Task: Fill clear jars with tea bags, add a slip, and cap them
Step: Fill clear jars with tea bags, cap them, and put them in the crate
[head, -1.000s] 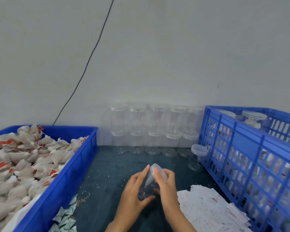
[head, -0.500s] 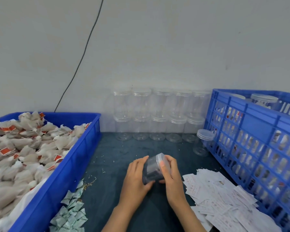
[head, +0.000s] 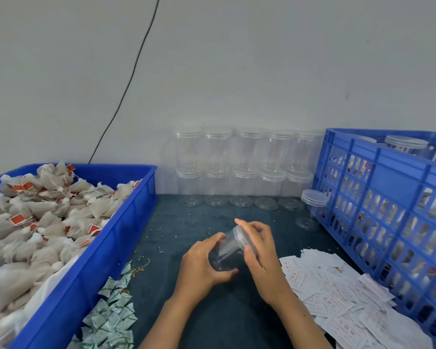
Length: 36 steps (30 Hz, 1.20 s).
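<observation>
An empty clear jar (head: 225, 251) lies tilted between my hands above the dark mat, its lid end pointing up and to the right. My left hand (head: 202, 265) grips the jar's body from the left. My right hand (head: 261, 250) curls round the translucent lid (head: 240, 238). Tea bags (head: 43, 212) with red tags fill the blue bin (head: 86, 270) on the left. Paper slips (head: 337, 293) lie spread at the right.
Capped empty jars (head: 244, 167) stand stacked in two rows against the wall, and one single jar (head: 310, 210) beside the blue crate (head: 393, 197) that holds filled jars. Small green-and-white sachets (head: 111, 316) lie at the front left. A black cable (head: 134, 71) runs down the wall.
The view has tilted down a little, so everything sits higher in the frame. My hands have kept the jar; my right hand has shifted round the lid.
</observation>
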{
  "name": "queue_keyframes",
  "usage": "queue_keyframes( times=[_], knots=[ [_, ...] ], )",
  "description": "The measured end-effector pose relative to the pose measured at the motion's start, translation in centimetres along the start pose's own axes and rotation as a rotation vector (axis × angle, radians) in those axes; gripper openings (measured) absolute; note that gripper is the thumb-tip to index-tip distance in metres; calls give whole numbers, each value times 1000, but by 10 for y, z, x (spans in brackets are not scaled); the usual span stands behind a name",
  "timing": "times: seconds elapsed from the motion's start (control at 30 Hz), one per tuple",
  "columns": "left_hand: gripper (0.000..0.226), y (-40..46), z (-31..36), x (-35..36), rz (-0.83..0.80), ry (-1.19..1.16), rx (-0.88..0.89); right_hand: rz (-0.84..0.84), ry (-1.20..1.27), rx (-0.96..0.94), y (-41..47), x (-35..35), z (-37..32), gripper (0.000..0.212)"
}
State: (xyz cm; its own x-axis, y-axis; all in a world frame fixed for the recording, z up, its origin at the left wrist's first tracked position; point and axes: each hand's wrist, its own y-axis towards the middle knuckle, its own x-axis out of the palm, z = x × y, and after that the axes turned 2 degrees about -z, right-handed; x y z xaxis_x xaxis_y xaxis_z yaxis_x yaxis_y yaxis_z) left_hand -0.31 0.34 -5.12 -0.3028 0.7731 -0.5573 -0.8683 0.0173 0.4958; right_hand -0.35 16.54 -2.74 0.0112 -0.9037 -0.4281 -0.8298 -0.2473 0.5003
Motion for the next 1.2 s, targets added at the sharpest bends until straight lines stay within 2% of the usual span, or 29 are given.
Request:
queue_keyframes(
  times=[0.03,0.1,0.23,0.27,0.37,0.47,0.6,0.7,0.83,0.93,1.03,1.07,1.2],
  knots=[
    [78,0,0,0,9,6,5,-5,9,-27,-2,0,0,51],
    [76,-1,1,1,26,29,34,30,9,-39,-4,2,0,52],
    [74,-1,2,1,58,109,124,152,26,139,0,3,-1,76],
    [74,-1,3,0,57,124,138,168,30,169,1,2,-1,75],
    [73,-2,5,-1,42,159,155,146,116,162,1,1,2,56],
    [73,-3,6,-2,37,163,159,70,193,129,-2,3,2,61],
    [72,-2,6,-2,46,155,157,143,94,238,0,4,9,67],
    [73,-1,6,-2,34,176,150,153,243,276,1,2,11,44],
    [73,-1,6,-2,17,208,147,87,342,215,0,-2,10,62],
    [73,-2,7,-1,1,224,154,116,221,274,0,4,15,53],
    [73,-2,7,-2,-2,213,147,120,226,299,1,7,18,27],
    [72,-2,8,-3,5,191,133,105,258,268,1,5,17,26],
    [72,-2,6,-4,43,103,83,-22,337,158,1,-11,13,56]
  ],
)
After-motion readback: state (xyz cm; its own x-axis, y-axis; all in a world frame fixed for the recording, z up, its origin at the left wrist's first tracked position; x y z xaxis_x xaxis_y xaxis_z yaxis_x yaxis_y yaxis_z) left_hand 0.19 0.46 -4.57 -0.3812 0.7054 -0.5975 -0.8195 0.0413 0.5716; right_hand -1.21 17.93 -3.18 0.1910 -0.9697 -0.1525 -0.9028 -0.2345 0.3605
